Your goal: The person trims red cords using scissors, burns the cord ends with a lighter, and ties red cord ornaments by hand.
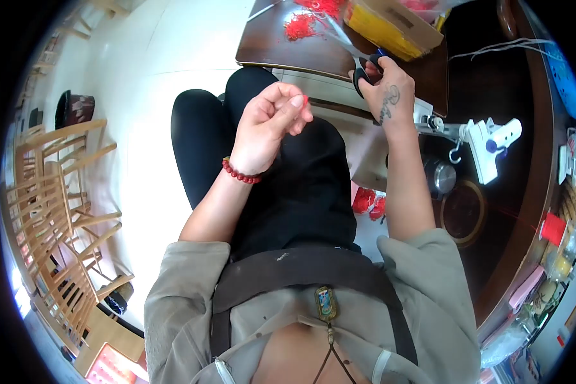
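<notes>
My left hand (272, 121), with a red bead bracelet at the wrist, is raised over my lap. Its thumb and fingers pinch a small red piece (304, 100), mostly hidden by the fingertips. In my right hand (388, 89) are dark-handled scissors (360, 59), their blades pointing up and left over the dark wooden table (269, 41). Near the blade tips lies a tangled pile of red threads (299, 27). More red strands (323, 6) sit at the table's far edge.
A cardboard box with yellow contents (390, 27) stands on the table. At the right are a white clamp-like device (486, 144) with a hook and a red thread spool (553, 228). Wooden chairs (64, 211) stand at the left.
</notes>
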`<state>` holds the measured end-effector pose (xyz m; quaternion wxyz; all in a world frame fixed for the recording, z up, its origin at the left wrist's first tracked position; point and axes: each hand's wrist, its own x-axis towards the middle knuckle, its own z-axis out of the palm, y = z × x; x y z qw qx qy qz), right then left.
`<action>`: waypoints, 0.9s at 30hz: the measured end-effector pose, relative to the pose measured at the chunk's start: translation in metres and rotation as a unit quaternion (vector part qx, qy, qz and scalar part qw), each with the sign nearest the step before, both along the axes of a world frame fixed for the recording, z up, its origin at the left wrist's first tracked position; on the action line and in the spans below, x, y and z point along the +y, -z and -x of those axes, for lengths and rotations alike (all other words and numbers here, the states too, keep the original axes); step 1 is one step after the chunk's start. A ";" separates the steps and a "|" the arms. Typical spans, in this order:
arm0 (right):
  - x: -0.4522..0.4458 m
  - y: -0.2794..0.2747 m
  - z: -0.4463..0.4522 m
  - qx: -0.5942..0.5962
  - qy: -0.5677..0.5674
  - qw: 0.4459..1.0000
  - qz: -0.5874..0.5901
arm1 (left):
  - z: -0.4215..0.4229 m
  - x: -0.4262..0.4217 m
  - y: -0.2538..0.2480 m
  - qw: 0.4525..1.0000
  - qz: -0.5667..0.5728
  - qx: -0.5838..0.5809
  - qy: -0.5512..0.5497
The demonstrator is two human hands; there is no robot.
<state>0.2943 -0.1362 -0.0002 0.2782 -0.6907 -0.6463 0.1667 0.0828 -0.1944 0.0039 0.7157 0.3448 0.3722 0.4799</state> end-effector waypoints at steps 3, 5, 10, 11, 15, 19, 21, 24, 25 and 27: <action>0.006 -0.011 0.026 0.057 -0.011 0.998 0.015 | -0.002 0.009 -0.002 0.999 -0.005 -0.048 -0.003; 0.011 -0.001 0.039 -0.012 -0.039 0.999 0.000 | -0.004 0.015 0.000 0.999 -0.003 -0.050 -0.009; 0.027 0.017 0.068 -0.036 -0.158 0.986 0.029 | 0.003 0.041 0.030 0.998 0.026 -0.018 -0.058; 0.026 0.013 0.075 -0.047 -0.169 0.983 0.045 | 0.004 0.049 0.040 0.996 0.012 -0.025 -0.083; 0.032 0.015 0.082 -0.008 -0.225 0.974 0.038 | 0.007 0.068 0.036 0.987 0.001 0.066 -0.145; 0.029 0.023 0.084 -0.014 -0.245 0.968 0.057 | 0.005 0.078 0.047 0.970 0.013 0.146 -0.196; 0.030 0.037 0.083 -0.039 -0.216 0.974 0.060 | 0.001 0.079 0.049 0.967 0.020 0.167 -0.192; 0.028 0.055 0.079 -0.019 -0.204 0.970 -0.128 | -0.001 0.084 0.054 0.959 0.027 0.196 -0.202; 0.029 0.056 0.076 0.013 -0.188 0.967 -0.174 | 0.000 0.087 0.058 0.955 0.026 0.206 -0.213; 0.030 0.057 0.073 0.075 -0.153 0.949 -0.266 | 0.005 0.091 0.063 0.944 0.011 0.245 -0.222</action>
